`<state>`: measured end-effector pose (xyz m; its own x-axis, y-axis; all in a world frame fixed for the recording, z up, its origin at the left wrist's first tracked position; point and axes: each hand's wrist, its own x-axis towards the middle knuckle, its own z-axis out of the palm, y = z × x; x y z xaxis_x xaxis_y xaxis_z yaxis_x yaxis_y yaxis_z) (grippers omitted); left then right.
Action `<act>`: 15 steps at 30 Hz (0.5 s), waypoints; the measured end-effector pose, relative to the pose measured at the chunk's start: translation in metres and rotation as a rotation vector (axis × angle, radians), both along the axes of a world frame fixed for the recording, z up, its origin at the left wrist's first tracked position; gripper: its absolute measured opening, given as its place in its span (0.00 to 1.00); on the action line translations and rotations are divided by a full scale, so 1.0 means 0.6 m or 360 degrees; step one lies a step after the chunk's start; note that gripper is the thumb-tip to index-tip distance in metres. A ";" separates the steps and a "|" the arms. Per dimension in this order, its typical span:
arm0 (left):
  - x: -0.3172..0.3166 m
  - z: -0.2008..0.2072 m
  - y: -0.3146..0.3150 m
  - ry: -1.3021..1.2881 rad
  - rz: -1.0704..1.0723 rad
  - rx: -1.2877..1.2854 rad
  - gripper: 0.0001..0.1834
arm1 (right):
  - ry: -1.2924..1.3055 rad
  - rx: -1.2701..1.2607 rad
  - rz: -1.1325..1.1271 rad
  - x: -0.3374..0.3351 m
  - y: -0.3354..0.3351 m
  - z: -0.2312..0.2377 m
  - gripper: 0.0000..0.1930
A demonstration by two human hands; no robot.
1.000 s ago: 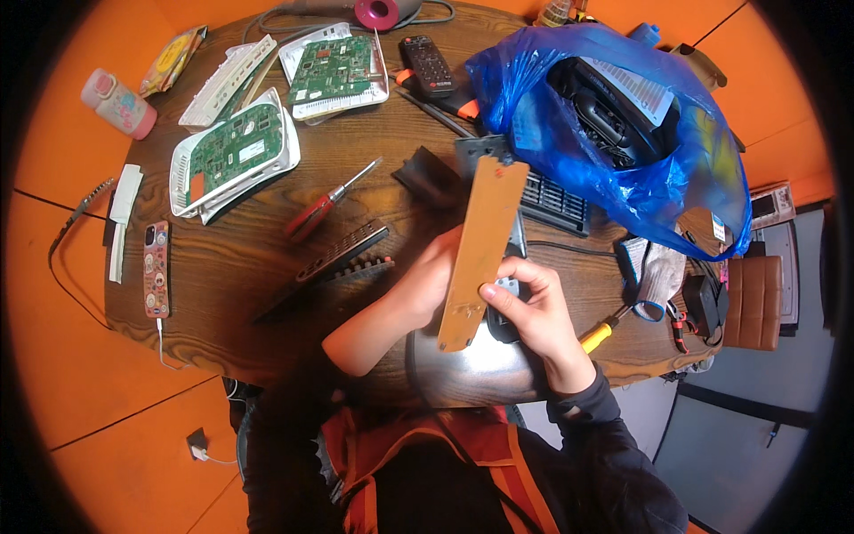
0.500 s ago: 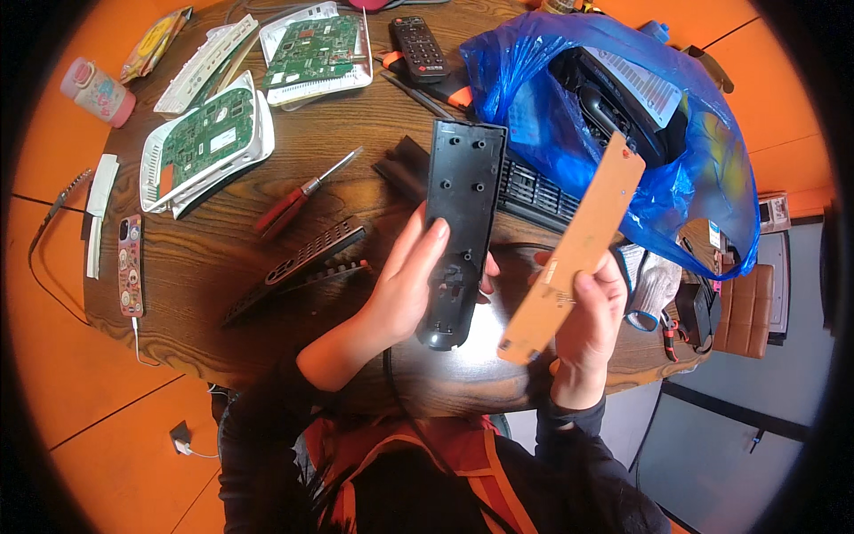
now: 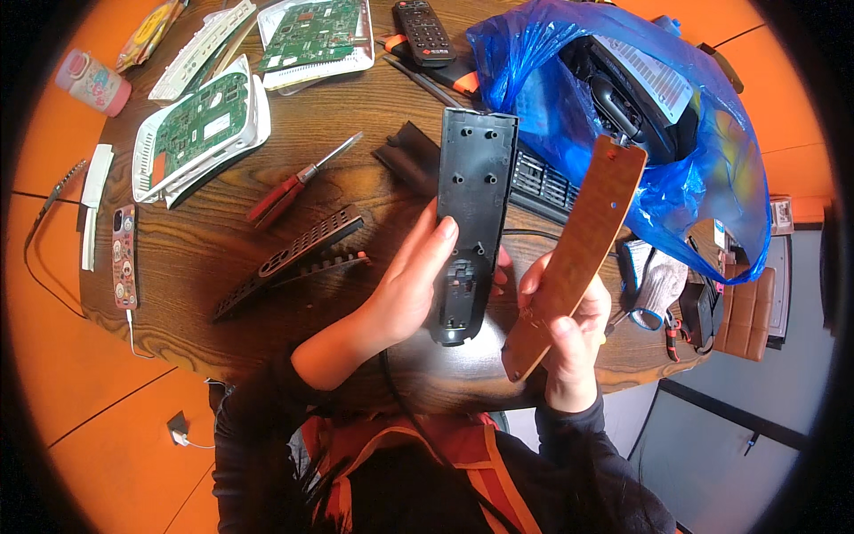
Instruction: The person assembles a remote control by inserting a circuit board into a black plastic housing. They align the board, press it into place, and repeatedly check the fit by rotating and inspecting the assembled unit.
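Above the near part of the table, my left hand [image 3: 411, 283] grips a long black remote control shell [image 3: 471, 200], its hollow inner side with small posts facing up. To its right, my right hand [image 3: 571, 322] holds a long brown circuit board [image 3: 583, 240] by its lower part, tilted with the top leaning right. Shell and board are apart. Left of my left hand lie a remote cover with button holes [image 3: 302, 249] and a strip of rubber keys [image 3: 325, 270]. Beyond them rests a red-handled screwdriver [image 3: 289, 191]. Another black shell piece [image 3: 411, 158] lies behind the held shell.
A blue plastic bag [image 3: 534, 62] with black devices fills the far right. Green circuit boards in white casings [image 3: 200, 133] and a whole remote control [image 3: 423, 36] lie at the back. A phone [image 3: 125, 258] is left; a glove [image 3: 658, 280] and red-handled pliers [image 3: 672, 338] are right.
The brown board has turned in my right hand, so its face now looks darker and more edge-on. The shell in my left hand has shifted slightly right and tilted.
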<state>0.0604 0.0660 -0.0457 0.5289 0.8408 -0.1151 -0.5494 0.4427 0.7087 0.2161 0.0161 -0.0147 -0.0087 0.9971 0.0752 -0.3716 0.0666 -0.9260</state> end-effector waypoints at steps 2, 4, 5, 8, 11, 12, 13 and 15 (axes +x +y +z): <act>0.004 -0.004 0.000 -0.0060 -0.0042 0.0038 0.20 | -0.0229 0.0047 -0.0126 -0.003 0.000 -0.003 0.11; 0.008 -0.008 -0.002 -0.0143 -0.0088 -0.0028 0.20 | -0.0522 0.0066 -0.0185 -0.006 0.002 -0.006 0.14; 0.009 -0.009 -0.004 -0.0122 -0.0077 0.0028 0.21 | -0.0873 0.0203 -0.0259 -0.007 0.006 -0.010 0.16; 0.014 -0.013 -0.010 -0.0080 -0.0046 0.0106 0.22 | -0.1763 0.0539 -0.0402 -0.012 0.007 -0.012 0.18; 0.012 -0.018 -0.011 0.0032 -0.0161 0.0247 0.24 | -0.1853 0.0495 -0.0387 -0.016 0.005 -0.012 0.18; 0.012 -0.019 -0.012 0.0075 -0.0174 0.0251 0.24 | -0.1891 0.0492 -0.0374 -0.017 0.005 -0.012 0.18; 0.013 -0.020 -0.012 0.0066 -0.0170 0.0292 0.25 | -0.1902 0.0457 -0.0365 -0.017 0.003 -0.012 0.18; 0.014 -0.019 -0.013 0.0012 -0.0134 0.0247 0.24 | -0.1884 0.0440 -0.0413 -0.016 0.002 -0.013 0.19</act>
